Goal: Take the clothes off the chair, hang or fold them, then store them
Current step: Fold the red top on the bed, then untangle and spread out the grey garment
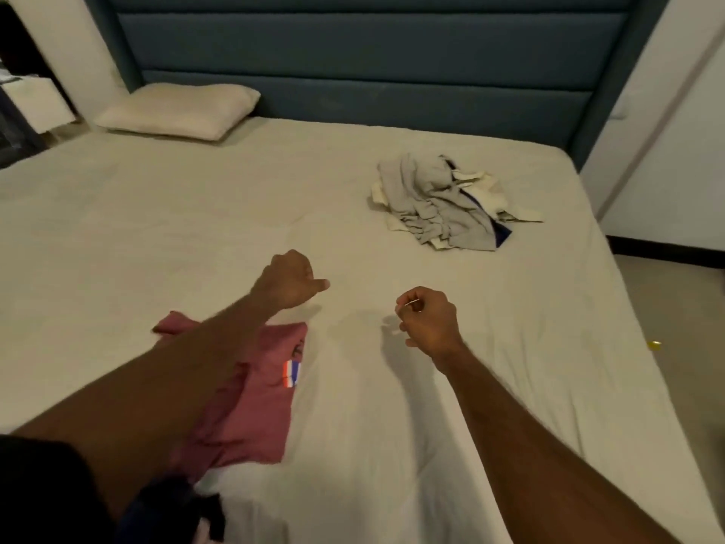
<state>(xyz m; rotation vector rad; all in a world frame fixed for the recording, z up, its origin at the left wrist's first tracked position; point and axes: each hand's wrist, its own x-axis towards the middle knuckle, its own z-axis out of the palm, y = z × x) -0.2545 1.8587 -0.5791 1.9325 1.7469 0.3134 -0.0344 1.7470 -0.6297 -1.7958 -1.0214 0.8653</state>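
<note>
1. bed (117, 229): you're leaning over the sheet, both arms out.
2. crumpled grey-and-cream clothes pile (443, 202) lies ahead and to the right, well apart from both hands.
3. maroon shirt (251, 410) lies flat under your left forearm, long axis running toward you.
4. left hand (288, 278) is curled, holding nothing visible, just beyond the shirt's top edge.
5. right hand (429, 320), curled, seems to pinch something thin; it's nearer the pile.

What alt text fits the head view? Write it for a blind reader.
Two bare arms reach over a bed, left hand and right hand with fingers curled. A red shirt lies under the left arm; a crumpled clothes pile sits farther right, a pillow far left.
</note>
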